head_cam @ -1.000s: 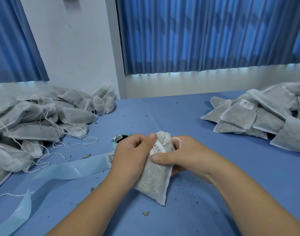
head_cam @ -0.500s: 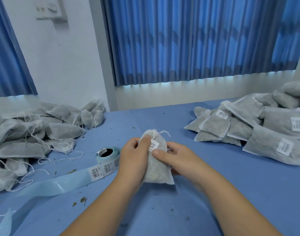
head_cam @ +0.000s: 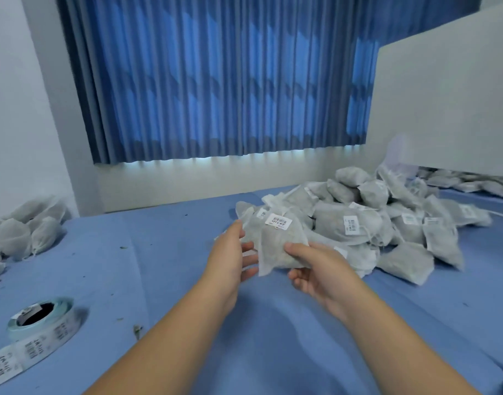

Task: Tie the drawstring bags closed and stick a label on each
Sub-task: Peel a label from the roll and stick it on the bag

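Our right hand (head_cam: 321,269) gripped the bag (head_cam: 276,243) by its near right corner, thumb on top and fingers curled underneath. The bag was lifted clear of the bench (head_cam: 159,252), over the middle of it, and its gathered neck pointed away from us. A white barcode label (head_cam: 278,221) sat on the bag's upper face near the neck. Our left hand (head_cam: 230,252) was loose, fingers nearly straight, just beside the bag's left edge. We could not tell whether the fingertips touched the fabric. The two hands were close together, with the bag between them.

Just beyond the bag, a heap of labelled bags (head_cam: 387,223) lay toward the far right corner of the bench. A smaller heap of bags (head_cam: 25,235) lay against the far left edge. A roll of labels (head_cam: 42,323) rested near the near left corner, and its strip ran off toward us. Small bits of dried leaf were scattered on the blue cover. A blue curtain (head_cam: 216,81) hung behind the bench, and a white board (head_cam: 444,104) stood above the right side.
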`<action>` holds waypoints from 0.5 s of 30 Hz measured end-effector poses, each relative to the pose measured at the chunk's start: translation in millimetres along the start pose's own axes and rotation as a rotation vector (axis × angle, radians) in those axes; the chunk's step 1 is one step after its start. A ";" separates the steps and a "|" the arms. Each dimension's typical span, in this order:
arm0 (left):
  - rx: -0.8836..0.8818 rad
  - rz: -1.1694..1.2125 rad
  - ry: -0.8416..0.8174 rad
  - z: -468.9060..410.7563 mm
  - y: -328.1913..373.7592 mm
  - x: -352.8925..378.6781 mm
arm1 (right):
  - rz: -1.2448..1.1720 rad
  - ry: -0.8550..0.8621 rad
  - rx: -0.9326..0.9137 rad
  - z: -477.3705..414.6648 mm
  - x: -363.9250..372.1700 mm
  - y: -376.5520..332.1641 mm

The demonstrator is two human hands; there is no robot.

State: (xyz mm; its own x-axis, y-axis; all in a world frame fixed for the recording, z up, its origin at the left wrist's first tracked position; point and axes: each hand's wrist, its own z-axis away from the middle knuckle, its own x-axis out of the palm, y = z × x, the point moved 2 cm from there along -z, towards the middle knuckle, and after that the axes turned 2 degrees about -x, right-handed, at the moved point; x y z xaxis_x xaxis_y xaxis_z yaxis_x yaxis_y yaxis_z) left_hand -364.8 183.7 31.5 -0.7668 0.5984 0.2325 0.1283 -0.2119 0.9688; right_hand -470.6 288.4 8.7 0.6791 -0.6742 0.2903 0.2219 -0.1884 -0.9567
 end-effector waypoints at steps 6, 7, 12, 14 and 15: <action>-0.012 0.129 -0.071 0.2 21.4 42.3 | -0.412 0.174 -0.192 -41.1 -51.4 -95.1; 0.003 0.143 -0.081 0.9 25.8 46.0 | -0.377 0.239 -0.200 -46.2 -61.2 -105.7; 0.039 0.152 -0.129 6.8 39.1 39.3 | -0.158 0.325 -0.058 -51.6 -71.2 -85.5; 0.018 0.171 -0.124 9.1 39.9 29.5 | -0.119 0.254 0.005 -50.6 -55.7 -64.2; 0.005 0.181 -0.116 9.9 39.4 23.7 | -0.094 0.227 0.032 -50.1 -46.2 -54.0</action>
State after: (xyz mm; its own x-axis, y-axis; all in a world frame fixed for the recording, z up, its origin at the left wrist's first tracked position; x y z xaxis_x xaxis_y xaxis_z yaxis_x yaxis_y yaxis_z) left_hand -371.7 197.2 76.1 -0.6539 0.6356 0.4104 0.2602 -0.3204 0.9108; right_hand -548.9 293.9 45.8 0.4804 -0.7987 0.3624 0.3016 -0.2376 -0.9233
